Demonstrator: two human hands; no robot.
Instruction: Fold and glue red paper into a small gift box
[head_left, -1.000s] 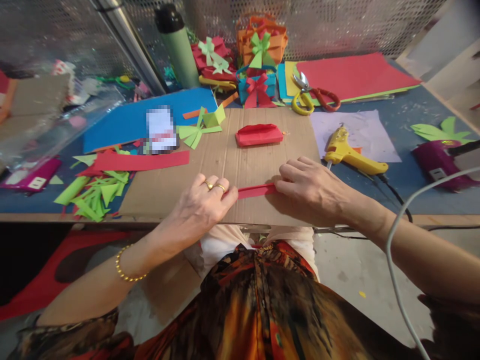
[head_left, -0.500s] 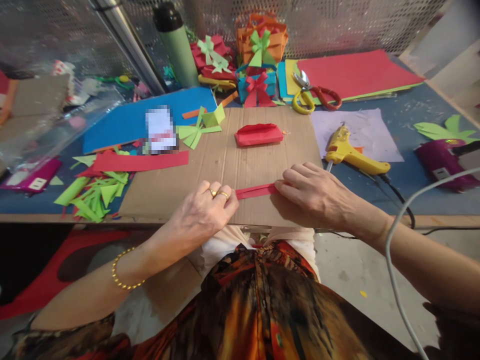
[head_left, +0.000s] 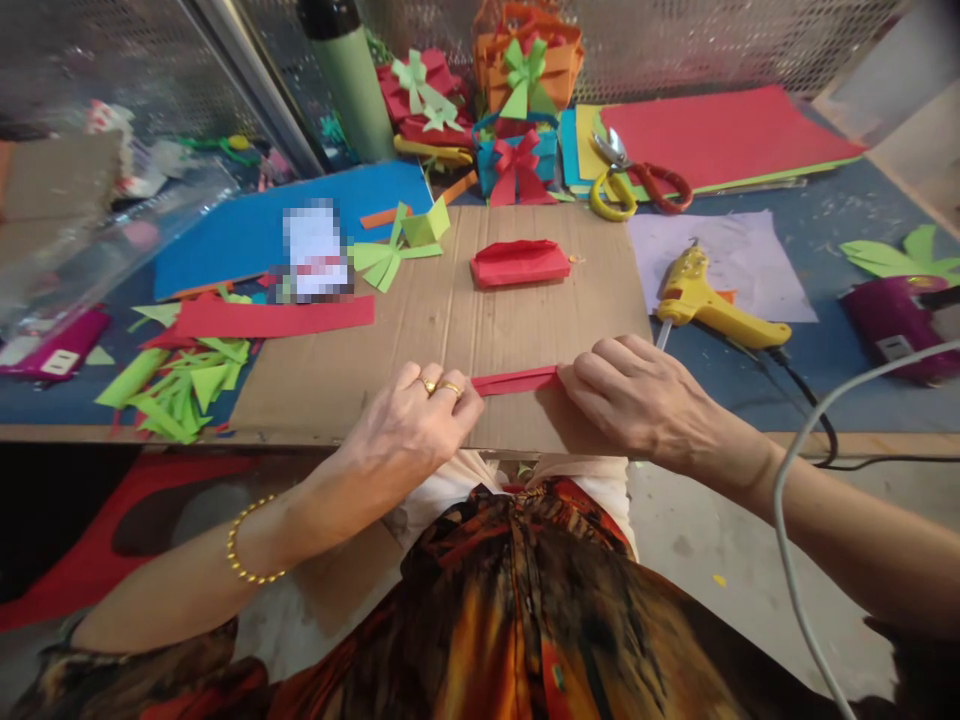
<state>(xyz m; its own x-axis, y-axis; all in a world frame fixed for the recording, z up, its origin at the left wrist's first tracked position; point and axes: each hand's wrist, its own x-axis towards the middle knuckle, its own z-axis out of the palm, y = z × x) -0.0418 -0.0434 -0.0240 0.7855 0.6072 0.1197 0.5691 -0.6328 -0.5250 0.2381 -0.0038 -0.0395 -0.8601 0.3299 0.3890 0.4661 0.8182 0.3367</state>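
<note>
A narrow folded red paper strip [head_left: 517, 380] stretches between my two hands, low over the front of the cardboard sheet [head_left: 420, 330]. My left hand [head_left: 420, 415] is closed on its left end, and my right hand [head_left: 626, 390] pinches the right end. The fingertips of both hands are partly hidden behind the knuckles. Beyond the strip, a small red folded paper box [head_left: 520, 265] rests on the cardboard. A yellow glue gun [head_left: 709, 300] lies to the right of it, on a pale purple sheet [head_left: 780, 270].
Scissors [head_left: 622, 180] lie by stacked coloured paper [head_left: 735, 140] at the back right. Paper baskets [head_left: 517, 160] and a green bottle [head_left: 352, 90] stand behind. Green scraps [head_left: 187, 390] and a wider red strip [head_left: 277, 318] are on the left. A grey cable [head_left: 784, 520] hangs by my right arm.
The view has shifted slightly. Both hands keep their hold on the red paper strip, with hardly any movement over the cardboard.
</note>
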